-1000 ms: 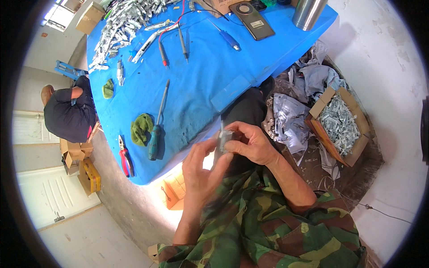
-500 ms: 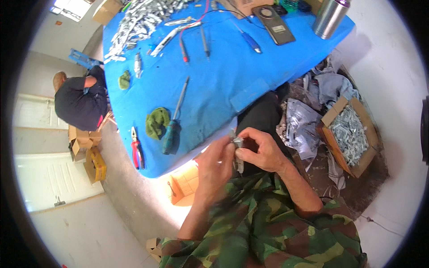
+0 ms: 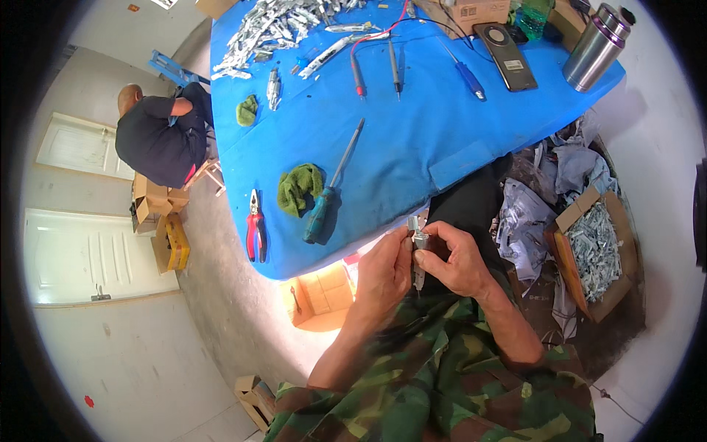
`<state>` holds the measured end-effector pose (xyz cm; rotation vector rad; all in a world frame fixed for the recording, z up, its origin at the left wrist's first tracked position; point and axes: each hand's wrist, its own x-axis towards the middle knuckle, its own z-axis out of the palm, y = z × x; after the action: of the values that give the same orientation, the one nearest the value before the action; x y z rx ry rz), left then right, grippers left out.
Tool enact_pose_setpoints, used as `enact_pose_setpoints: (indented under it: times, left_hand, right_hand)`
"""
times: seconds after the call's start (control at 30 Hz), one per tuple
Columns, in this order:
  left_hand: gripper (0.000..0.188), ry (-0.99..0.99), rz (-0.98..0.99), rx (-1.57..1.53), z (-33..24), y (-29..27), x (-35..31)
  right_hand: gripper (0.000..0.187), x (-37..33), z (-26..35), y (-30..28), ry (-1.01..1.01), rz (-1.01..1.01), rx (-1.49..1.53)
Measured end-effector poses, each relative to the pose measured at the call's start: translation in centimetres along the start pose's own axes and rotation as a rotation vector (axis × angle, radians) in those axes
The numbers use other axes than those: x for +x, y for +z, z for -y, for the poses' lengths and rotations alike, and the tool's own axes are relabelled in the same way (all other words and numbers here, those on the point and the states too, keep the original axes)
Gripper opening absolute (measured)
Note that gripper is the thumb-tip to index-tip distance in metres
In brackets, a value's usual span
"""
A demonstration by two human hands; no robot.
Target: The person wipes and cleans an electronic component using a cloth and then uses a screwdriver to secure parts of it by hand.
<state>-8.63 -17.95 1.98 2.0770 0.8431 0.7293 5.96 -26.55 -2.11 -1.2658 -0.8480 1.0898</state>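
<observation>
Between my two hands, over my lap just off the table's near edge, is a small silvery metal part (image 3: 420,241). It stands roughly upright, with a narrow end sticking out below the fingers; its exact kind does not show. My left hand (image 3: 384,269) is closed on its left side, fingers pressed together. From the right, my right hand (image 3: 458,262) pinches it with thumb and bent forefinger. On the blue table (image 3: 398,147) nearby lie a teal-handled screwdriver (image 3: 318,215), a crumpled green cloth (image 3: 297,188) and red-handled pliers (image 3: 255,228).
Far left on the table is a heap of silvery metal pieces (image 3: 272,33). A phone (image 3: 507,59), a blue screwdriver (image 3: 469,79) and a steel flask (image 3: 595,55) lie or stand toward the far right. At right sits a carton of metal pieces (image 3: 593,254). Another person (image 3: 162,136) sits at left.
The whole view has shifted, so the table and its things appear farther right. Both hands still hold the metal part, which now shows more clearly above the fingers.
</observation>
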Motion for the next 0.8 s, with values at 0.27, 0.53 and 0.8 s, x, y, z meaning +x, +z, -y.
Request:
enact_pose_setpoints:
  times: [0.27,0.53,0.8]
  left_hand:
    - [0.02,-0.074,-0.036,0.007,0.3,-0.9,-0.4]
    - [0.024,-0.1,-0.097,0.134,0.5,-5.4,-0.6]
    - [0.056,-0.237,-0.411,1.082,10.5,-19.4,-0.1]
  right_hand:
    - [0.027,0.7,0.1,1.0,-0.032,0.031,-0.009]
    - [0.026,0.9,-0.1,1.0,0.025,-0.025,0.055]
    - [0.021,1.8,-1.5,0.1,0.14,-0.066,0.233]
